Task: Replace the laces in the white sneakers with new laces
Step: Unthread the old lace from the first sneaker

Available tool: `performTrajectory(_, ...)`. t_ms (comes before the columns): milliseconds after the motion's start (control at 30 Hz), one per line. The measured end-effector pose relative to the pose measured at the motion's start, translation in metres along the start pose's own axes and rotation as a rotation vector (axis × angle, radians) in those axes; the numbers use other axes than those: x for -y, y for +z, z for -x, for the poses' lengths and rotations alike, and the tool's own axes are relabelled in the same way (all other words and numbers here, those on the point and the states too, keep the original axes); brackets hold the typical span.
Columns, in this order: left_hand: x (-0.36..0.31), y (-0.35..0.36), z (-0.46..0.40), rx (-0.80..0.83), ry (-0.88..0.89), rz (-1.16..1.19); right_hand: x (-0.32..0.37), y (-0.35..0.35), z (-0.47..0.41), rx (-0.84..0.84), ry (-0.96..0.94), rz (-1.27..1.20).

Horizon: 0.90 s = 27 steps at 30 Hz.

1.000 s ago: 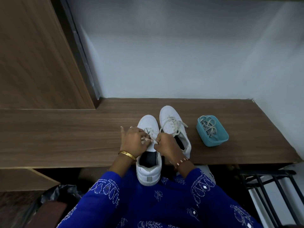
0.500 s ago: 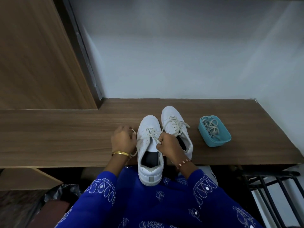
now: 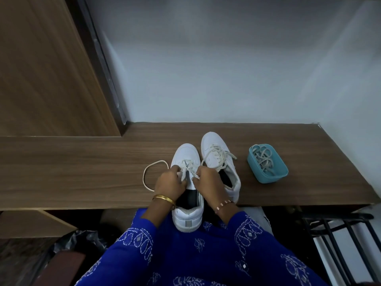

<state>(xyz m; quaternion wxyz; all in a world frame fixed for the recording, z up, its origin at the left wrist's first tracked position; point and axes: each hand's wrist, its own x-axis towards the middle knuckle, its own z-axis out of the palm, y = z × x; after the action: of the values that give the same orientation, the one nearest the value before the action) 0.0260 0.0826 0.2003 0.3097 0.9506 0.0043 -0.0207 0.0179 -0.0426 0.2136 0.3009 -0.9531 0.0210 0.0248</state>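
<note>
Two white sneakers stand side by side on the wooden ledge [image 3: 82,172]. The left sneaker [image 3: 186,155] overhangs the front edge, its heel towards me. Its cream lace [image 3: 150,168] trails out in a loop on the wood to the left. My left hand [image 3: 170,183] pinches the lace at the left eyelets. My right hand [image 3: 209,182] pinches the lace on the right side of the tongue. The right sneaker [image 3: 215,149] sits behind my right hand, with its lace threaded and loose.
A teal plastic tub [image 3: 268,164] holding a bundle of pale laces stands right of the sneakers. A grey wall rises behind the ledge and a wooden panel [image 3: 41,69] at the left. A black metal rack [image 3: 340,240] is below right.
My left hand pulled the lace out to the left, then came back to the eyelets, leaving a loop of lace on the wood. My right hand stayed at the tongue.
</note>
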Motion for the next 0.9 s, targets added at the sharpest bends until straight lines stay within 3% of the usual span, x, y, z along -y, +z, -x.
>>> performTrajectory(333,0.010,-0.014,-0.004,-0.101,0.016,0.170,-0.012,-0.008,-0.003,0.011,0.091,-0.074)
performTrajectory(567,0.017,-0.014,-0.003,0.004,0.104,0.089,-0.013,-0.016,-0.001,0.186,0.059,-0.032)
performTrajectory(767,-0.002,-0.018,-0.010,-0.024,0.091,-0.109,0.003,-0.028,-0.011,-0.043,-0.066,0.024)
performTrajectory(900,-0.013,-0.019,-0.021,0.067,0.106,-0.145,0.005,-0.021,-0.023,0.011,-0.152,0.107)
